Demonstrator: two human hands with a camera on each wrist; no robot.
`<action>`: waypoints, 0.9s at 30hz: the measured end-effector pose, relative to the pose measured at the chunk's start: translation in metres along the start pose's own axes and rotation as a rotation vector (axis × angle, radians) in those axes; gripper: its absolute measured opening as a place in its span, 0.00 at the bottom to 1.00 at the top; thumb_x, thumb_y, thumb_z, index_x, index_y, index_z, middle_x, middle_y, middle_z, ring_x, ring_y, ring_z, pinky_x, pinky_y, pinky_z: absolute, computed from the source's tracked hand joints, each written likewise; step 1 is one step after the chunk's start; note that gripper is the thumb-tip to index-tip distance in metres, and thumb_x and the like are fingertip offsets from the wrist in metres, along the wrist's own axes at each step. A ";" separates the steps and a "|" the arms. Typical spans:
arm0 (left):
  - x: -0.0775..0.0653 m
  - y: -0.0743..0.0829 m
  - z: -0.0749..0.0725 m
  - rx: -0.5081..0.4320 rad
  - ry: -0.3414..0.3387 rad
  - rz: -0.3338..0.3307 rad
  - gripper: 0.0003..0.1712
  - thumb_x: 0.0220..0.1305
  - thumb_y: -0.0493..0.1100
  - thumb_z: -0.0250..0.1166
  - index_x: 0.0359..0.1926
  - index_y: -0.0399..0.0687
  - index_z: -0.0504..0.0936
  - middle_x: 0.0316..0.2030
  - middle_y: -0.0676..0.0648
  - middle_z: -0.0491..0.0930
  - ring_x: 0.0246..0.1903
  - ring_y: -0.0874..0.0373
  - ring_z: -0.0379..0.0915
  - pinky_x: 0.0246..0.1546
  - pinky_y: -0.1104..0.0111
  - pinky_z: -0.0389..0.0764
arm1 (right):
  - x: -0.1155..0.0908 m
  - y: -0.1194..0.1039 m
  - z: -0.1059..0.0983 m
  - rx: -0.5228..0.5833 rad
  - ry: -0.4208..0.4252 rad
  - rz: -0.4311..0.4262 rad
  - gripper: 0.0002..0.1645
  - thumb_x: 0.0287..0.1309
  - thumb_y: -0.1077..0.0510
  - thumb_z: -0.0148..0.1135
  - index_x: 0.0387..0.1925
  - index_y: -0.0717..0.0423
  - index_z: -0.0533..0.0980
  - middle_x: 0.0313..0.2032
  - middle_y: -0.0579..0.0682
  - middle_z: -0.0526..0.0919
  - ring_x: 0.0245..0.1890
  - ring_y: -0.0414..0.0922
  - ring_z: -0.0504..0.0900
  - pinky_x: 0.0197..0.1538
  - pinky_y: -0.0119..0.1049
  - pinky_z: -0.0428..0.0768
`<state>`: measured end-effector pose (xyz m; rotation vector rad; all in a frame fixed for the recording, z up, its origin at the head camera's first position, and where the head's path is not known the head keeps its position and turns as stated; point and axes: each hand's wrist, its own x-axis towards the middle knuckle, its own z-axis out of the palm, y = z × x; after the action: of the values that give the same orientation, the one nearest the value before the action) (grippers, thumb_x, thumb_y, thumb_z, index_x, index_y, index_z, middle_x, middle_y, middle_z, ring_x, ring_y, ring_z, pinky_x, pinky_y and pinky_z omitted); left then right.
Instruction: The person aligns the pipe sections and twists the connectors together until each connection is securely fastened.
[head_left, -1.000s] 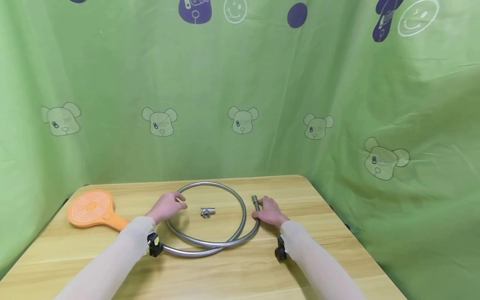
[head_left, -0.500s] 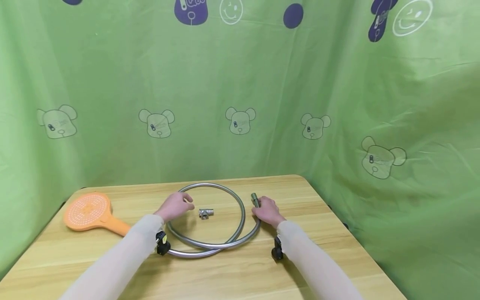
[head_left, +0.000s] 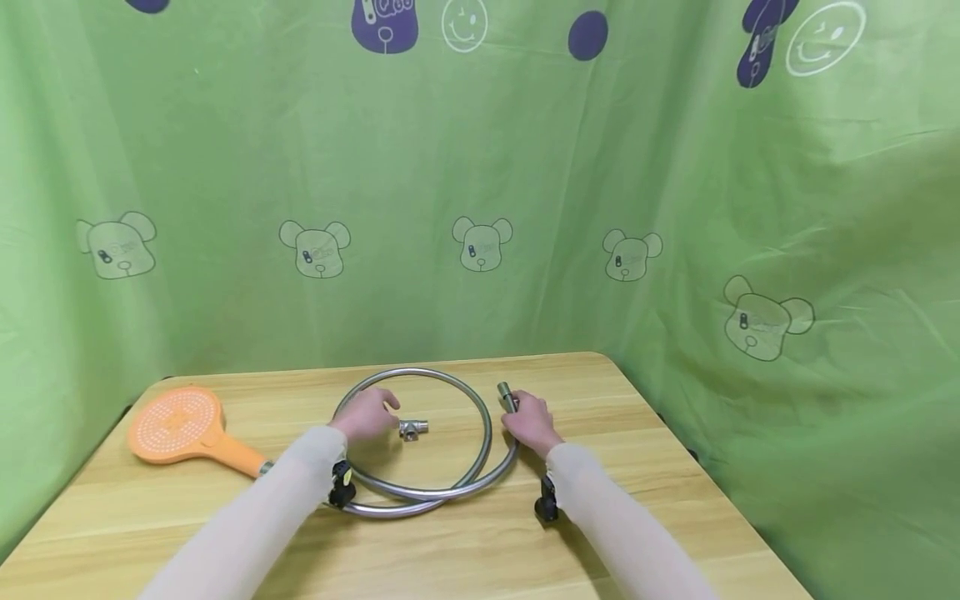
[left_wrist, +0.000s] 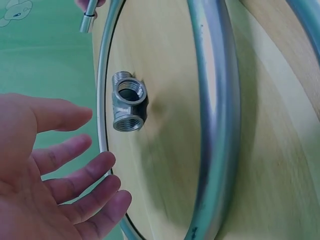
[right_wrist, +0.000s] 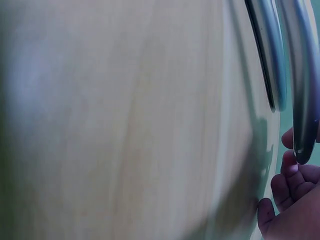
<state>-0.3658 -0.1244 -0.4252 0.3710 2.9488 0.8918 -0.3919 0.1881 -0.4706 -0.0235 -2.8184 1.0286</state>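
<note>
My left hand [head_left: 369,415] hovers just left of a small metal threaded tee fitting [head_left: 413,429], fingers spread and loosely bent. In the left wrist view the tee [left_wrist: 129,102] shows two threaded openings and a male-threaded end, apart from the fingertips [left_wrist: 105,162]. A silver shower hose [head_left: 480,400] lies looped around the tee on the table. With its fingers and thumb my right hand [head_left: 531,421] holds the hose just below its metal end connector [head_left: 505,392], which points up and away. In the right wrist view the hose [right_wrist: 302,75] runs between thumb and fingers.
An orange shower head [head_left: 176,425] lies at the left, its handle meeting the hose near my left sleeve. The wooden table [head_left: 450,558] ends at a green curtain [head_left: 405,317] behind and to the right.
My left hand has moved right, closer to the tee. The right hand has gripped the hose end and tilted its connector slightly left and up.
</note>
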 end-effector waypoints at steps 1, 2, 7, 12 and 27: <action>0.000 0.000 0.001 -0.015 -0.008 -0.006 0.22 0.56 0.41 0.70 0.52 0.42 0.83 0.46 0.42 0.85 0.45 0.49 0.81 0.52 0.53 0.81 | 0.000 0.000 0.000 0.016 -0.003 0.002 0.34 0.51 0.64 0.63 0.63 0.65 0.73 0.49 0.62 0.83 0.43 0.53 0.80 0.48 0.48 0.82; 0.001 0.000 0.003 -0.023 -0.014 -0.004 0.23 0.55 0.40 0.70 0.53 0.41 0.83 0.46 0.42 0.85 0.44 0.49 0.81 0.51 0.53 0.81 | 0.000 0.000 0.001 0.029 -0.009 0.001 0.34 0.51 0.65 0.63 0.63 0.65 0.73 0.50 0.62 0.83 0.42 0.53 0.80 0.47 0.47 0.83; 0.000 0.003 0.007 -0.011 -0.017 0.006 0.25 0.50 0.39 0.72 0.52 0.42 0.84 0.41 0.44 0.85 0.41 0.52 0.80 0.48 0.55 0.82 | 0.000 0.001 0.002 0.101 -0.035 0.004 0.35 0.50 0.69 0.61 0.64 0.67 0.71 0.49 0.63 0.82 0.40 0.51 0.80 0.41 0.39 0.84; 0.002 0.005 0.011 0.000 -0.015 0.031 0.25 0.48 0.40 0.76 0.50 0.45 0.85 0.42 0.43 0.86 0.40 0.53 0.79 0.47 0.57 0.81 | 0.000 0.001 0.000 0.142 -0.035 0.019 0.36 0.51 0.68 0.65 0.64 0.68 0.71 0.47 0.63 0.81 0.38 0.50 0.80 0.40 0.39 0.85; 0.008 0.003 0.026 0.009 -0.073 0.058 0.26 0.52 0.42 0.76 0.54 0.45 0.85 0.56 0.42 0.82 0.58 0.43 0.75 0.64 0.50 0.73 | 0.006 0.004 -0.002 0.141 -0.010 0.048 0.35 0.53 0.55 0.75 0.60 0.66 0.74 0.44 0.59 0.83 0.43 0.52 0.80 0.48 0.45 0.82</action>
<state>-0.3705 -0.1060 -0.4445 0.4808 2.8905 0.8525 -0.3981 0.1928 -0.4708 -0.0710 -2.7592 1.2391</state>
